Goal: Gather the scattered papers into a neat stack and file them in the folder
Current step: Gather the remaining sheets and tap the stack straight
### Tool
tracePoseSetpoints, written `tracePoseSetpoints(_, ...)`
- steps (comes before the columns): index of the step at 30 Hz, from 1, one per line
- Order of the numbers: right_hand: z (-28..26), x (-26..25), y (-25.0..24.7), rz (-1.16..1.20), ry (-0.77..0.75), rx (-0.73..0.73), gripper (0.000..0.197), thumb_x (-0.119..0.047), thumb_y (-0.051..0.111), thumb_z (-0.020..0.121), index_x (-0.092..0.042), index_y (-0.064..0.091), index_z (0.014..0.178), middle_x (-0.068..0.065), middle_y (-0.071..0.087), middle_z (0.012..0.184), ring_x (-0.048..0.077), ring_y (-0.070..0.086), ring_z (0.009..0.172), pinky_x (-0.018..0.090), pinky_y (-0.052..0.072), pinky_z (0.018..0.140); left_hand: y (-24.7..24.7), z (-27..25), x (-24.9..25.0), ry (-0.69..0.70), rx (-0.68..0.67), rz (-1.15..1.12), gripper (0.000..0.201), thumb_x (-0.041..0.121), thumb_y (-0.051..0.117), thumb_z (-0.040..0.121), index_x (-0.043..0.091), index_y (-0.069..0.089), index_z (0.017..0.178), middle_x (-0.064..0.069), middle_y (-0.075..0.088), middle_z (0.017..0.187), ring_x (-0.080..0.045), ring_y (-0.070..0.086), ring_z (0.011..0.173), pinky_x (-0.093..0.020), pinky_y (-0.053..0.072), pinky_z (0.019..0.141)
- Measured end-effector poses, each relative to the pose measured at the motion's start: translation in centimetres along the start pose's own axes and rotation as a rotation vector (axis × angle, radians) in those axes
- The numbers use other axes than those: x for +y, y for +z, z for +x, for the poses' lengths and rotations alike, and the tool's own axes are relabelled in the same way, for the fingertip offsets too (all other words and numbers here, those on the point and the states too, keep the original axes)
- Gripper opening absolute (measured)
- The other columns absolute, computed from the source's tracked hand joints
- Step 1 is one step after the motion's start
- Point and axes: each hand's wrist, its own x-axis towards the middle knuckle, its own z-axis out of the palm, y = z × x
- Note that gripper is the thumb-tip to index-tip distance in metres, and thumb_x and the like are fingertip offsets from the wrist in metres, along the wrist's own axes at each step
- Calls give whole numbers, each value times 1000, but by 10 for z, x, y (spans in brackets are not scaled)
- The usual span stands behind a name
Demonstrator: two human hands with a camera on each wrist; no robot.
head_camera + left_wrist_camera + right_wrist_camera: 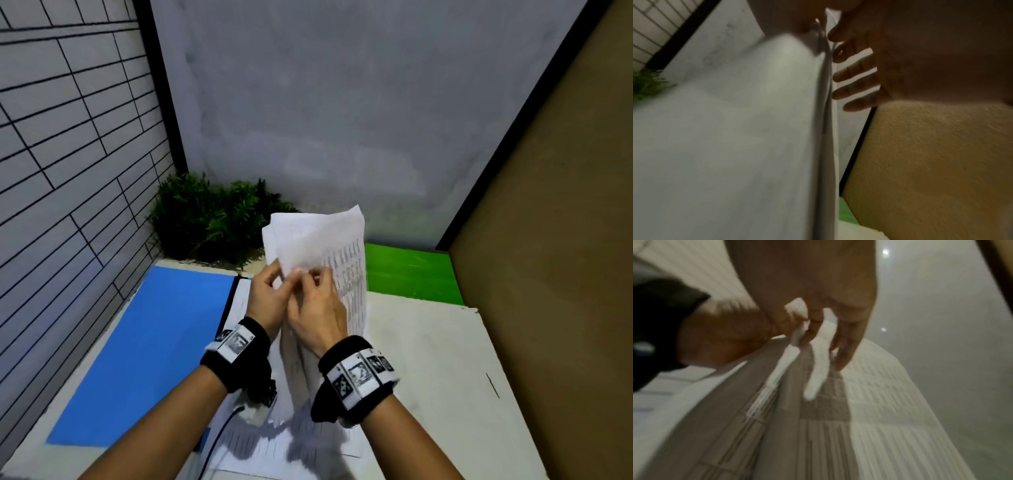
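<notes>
Table (428,359): both hands' fingers (274,277) hide papers' (318,236) middle.

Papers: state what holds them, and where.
Both hands, left hand and right hand, pinch the upright sheaf of papers together around its middle.

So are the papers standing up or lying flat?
Standing up. Both hands, left hand and right hand, hold the papers upright above the table, their top edges uneven.
</notes>
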Motion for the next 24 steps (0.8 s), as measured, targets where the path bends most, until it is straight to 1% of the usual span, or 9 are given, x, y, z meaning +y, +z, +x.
tracePoseSetpoints(2,0,22,-7,160,-36,-62,42,-42,54,85,-14,53,116,10,38,134,24,43,122,34,40,100,-8,6,0,4,70,38,26,-1,54,86,18,60,104,7,67,88,-5,64,79,-33,50,83)
tracePoseSetpoints(4,6,53,-15,350,135,79,64,-49,63,76,-16,44,127,11,34,139,25,37,128,34,31,110,-19,9,3,20,64,66,30,-1,54,86,16,59,111,6,66,92,8,64,74,-24,52,80)
tracePoseSetpoints(8,19,115,-40,828,478,85,100,-33,82,60,-11,27,141,10,41,143,21,40,131,34,34,107,-21,7,24,58,-126,-14,35,7,63,80,24,63,111,12,70,98,-2,64,95,-25,50,88)
tracePoseSetpoints(10,23,130,-45,1014,474,-12,74,-38,87,47,-18,58,112,-3,71,103,8,65,95,24,52,86,-21,9,33,107,-210,-57,47,18,66,73,38,58,114,14,63,115,-3,60,107,-21,48,92)
tracePoseSetpoints(12,23,126,-51,1029,387,23,15,-16,79,63,-18,66,69,-10,71,60,0,65,59,15,53,61,-19,11,41,205,-215,-10,60,25,66,73,43,42,126,16,51,129,-1,55,115,-19,47,94)
tracePoseSetpoints(16,16,111,-59,1043,241,256,16,-11,74,69,-20,61,72,-18,68,60,-4,61,61,12,51,67,-19,9,50,341,-107,22,94,54,65,68,30,11,140,31,57,120,4,58,109,-21,52,89)
tracePoseSetpoints(19,-2,114,-41,1069,266,187,30,-27,81,60,-19,64,83,-18,73,69,-2,66,69,17,54,73,-30,1,25,175,-55,80,119,68,71,47,19,18,141,3,51,132,-1,56,113,-23,52,91)
tracePoseSetpoints(21,-16,116,-25,990,303,95,32,-22,80,59,-16,64,85,-17,73,68,-1,67,68,20,54,70,-38,-8,1,-38,-92,122,100,61,79,41,14,44,122,-5,59,115,4,64,96,-22,55,83)
tracePoseSetpoints(24,-21,112,-15,975,349,68,24,7,68,72,-15,65,80,-17,72,62,-2,67,64,17,53,64,-39,-16,-14,-262,-98,170,29,14,77,68,24,55,84,2,66,85,10,65,61,-33,58,80)
